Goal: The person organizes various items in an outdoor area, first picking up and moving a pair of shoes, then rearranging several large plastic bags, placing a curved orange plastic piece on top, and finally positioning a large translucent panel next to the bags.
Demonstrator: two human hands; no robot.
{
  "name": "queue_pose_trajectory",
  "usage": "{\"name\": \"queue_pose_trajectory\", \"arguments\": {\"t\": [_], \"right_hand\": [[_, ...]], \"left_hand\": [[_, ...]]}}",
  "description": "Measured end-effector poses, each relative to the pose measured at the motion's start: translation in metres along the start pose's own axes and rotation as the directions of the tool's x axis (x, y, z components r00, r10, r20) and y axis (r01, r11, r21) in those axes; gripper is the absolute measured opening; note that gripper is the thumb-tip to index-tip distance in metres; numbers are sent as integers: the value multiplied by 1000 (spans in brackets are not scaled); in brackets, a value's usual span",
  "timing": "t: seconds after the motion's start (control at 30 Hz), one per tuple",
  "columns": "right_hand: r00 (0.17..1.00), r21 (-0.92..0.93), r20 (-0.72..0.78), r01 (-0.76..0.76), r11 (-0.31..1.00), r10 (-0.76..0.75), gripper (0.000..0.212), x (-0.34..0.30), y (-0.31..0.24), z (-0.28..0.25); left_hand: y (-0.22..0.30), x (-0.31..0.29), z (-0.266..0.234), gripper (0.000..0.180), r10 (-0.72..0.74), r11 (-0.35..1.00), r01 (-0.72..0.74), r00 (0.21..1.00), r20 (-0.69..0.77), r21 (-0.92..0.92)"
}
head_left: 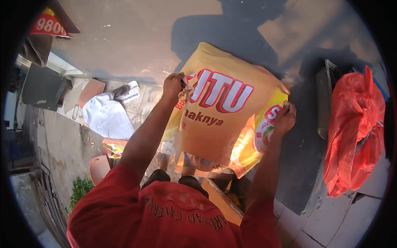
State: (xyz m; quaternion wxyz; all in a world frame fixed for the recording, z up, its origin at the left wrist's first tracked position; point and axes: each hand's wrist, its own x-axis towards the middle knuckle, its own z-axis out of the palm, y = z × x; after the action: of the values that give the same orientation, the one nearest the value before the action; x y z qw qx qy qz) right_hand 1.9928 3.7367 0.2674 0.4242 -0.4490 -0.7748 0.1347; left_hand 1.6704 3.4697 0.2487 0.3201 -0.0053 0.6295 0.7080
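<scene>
A yellow-orange printed banner sheet (215, 124) with large white lettering outlined in red is spread out in front of me. My left hand (173, 84) pinches its left edge, where the material is folded over. Lower on the opposite side, my right hand (285, 118) is closed on the brighter yellow edge, which bears a red and white round print. Sunlight glows on the lower right part. The far edge lies toward the wall, and the near edge hangs above my lap and a foot.
A red plastic bag (351, 132) stands on the right beside a dark panel (302, 153). At left are a white cloth-like sheet (107, 115), a terracotta-coloured piece (98, 169) and a small green plant (82, 190). An orange wooden-looking box edge (219, 200) is near my legs.
</scene>
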Motion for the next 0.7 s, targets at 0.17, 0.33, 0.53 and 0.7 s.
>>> {"name": "queue_pose_trajectory", "arguments": {"t": [0.17, 0.33, 0.53, 0.7], "right_hand": [[971, -470, 238, 87, 879, 31, 27, 71, 55, 56], [851, -537, 457, 33, 843, 258, 34, 53, 145, 101], [865, -99, 501, 34, 995, 21, 52, 30, 109, 83], [962, 116, 238, 108, 987, -133, 74, -19, -12, 25]], "left_hand": [[-33, 34, 37, 52, -54, 805, 24, 998, 33, 592], [-97, 49, 4, 75, -117, 773, 49, 991, 66, 632], [-125, 2, -17, 84, 471, 550, -247, 880, -52, 797], [-107, -10, 47, 87, 355, 409, -541, 836, 418, 735]]}}
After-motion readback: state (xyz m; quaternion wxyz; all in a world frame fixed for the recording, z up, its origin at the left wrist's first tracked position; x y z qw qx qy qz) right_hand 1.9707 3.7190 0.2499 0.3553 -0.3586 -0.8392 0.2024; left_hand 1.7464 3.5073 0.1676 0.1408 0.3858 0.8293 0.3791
